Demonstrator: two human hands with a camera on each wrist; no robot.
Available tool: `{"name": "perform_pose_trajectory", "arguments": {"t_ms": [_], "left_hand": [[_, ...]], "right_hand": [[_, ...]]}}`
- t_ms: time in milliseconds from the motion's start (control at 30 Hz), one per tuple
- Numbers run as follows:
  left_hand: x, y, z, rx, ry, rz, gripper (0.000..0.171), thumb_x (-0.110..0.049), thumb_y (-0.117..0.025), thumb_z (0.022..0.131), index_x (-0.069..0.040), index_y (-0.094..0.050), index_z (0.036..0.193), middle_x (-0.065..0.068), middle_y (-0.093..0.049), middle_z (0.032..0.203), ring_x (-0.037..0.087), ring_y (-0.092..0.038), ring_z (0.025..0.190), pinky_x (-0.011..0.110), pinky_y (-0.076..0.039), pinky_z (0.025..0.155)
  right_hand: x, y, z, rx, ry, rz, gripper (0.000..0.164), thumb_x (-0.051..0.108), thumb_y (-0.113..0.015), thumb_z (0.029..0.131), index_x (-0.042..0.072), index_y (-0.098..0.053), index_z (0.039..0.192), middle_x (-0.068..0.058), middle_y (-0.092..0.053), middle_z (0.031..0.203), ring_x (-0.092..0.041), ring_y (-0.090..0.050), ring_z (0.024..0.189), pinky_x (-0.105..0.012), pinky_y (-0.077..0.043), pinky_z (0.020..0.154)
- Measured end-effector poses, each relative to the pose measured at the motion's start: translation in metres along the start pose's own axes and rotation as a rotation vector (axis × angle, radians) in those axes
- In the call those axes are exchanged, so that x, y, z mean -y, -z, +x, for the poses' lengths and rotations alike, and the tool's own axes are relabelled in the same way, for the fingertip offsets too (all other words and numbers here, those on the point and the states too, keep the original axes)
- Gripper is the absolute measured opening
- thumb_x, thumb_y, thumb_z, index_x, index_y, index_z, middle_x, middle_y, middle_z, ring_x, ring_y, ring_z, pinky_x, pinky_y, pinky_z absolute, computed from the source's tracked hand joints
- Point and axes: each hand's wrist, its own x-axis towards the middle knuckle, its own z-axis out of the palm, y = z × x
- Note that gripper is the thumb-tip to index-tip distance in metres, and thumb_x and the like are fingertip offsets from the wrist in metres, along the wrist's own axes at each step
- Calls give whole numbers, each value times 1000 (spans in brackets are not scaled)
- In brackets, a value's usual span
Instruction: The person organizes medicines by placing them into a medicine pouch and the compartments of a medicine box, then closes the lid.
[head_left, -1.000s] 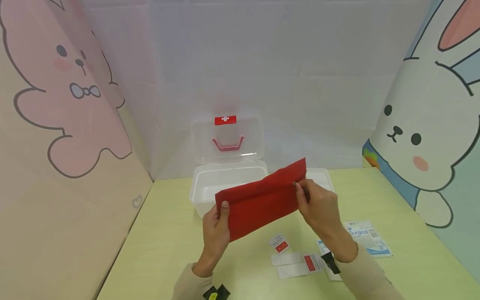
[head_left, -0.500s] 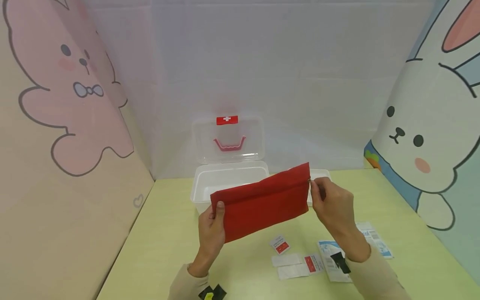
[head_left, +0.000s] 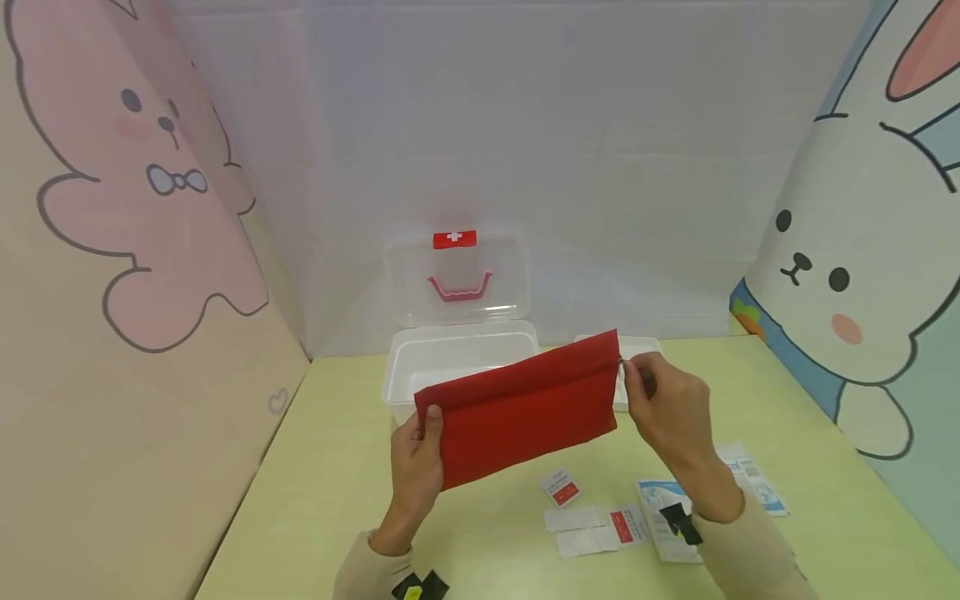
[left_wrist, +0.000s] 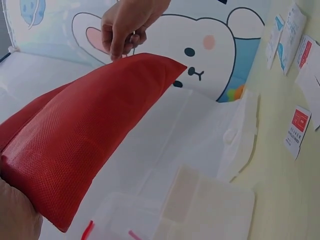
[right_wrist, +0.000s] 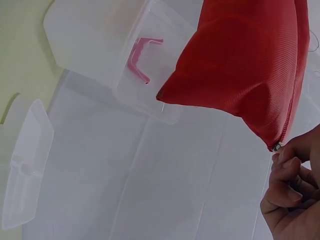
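Observation:
A red fabric zip pouch [head_left: 525, 408] is held up above the table, its right end tilted higher. My left hand [head_left: 417, 467] grips the pouch's left end, thumb on the near face. At the upper right corner, my right hand [head_left: 672, 410] pinches the small metal zipper pull [right_wrist: 277, 147] between thumb and finger. In the right wrist view the zipper line runs along the pouch's edge to that pull. The left wrist view shows the pouch's broad side, with the right hand beyond its far end.
Behind the pouch stands a white plastic box [head_left: 405, 343], its clear lid [head_left: 498, 292] raised, with a pink handle. A white tray [head_left: 642, 343] sits to its right. Small red-and-white packets [head_left: 560, 488], white strips [head_left: 587, 542] and blue-and-white packs [head_left: 670, 533] lie on the table.
My right hand has moved right along the pouch's top with the zipper pull to the right end, then stayed there. The left hand has shifted slightly left and down with the pouch.

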Motion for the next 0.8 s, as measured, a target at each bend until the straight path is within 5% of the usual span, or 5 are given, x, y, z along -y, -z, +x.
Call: {"name": "perform_pose_trajectory", "arguments": {"t_ms": [533,667,800], "left_hand": [[-1,-2,-2,7,-6,-2,26,-15,-47,104,0,-67,106,20,-73,95,14,-72,77,34,-60,68],[-2,0,-1,4,-9,4,26,-14,-46,104,0,-67,104,20,-72,93,14,-72,75,34,-60,66],[-5,4,0,13,2,-4,26,-16,-46,104,0,-66,104,18,-72,93,16,-72,75,35,-60,66]], "right_hand": [[-5,-2,-3,46,-87,60,5,2,-70,86,0,-66,87,-7,-63,63,-10,-45,54,-23,-43,50],[-5,-1,-2,82,-137,169,9,7,-66,91,1,-68,98,-9,-71,77,-15,-56,63,-16,-45,56],[-4,1,-1,205,-222,330,24,14,-59,97,3,-66,117,-12,-74,101,-25,-67,85,-11,-48,67]]}}
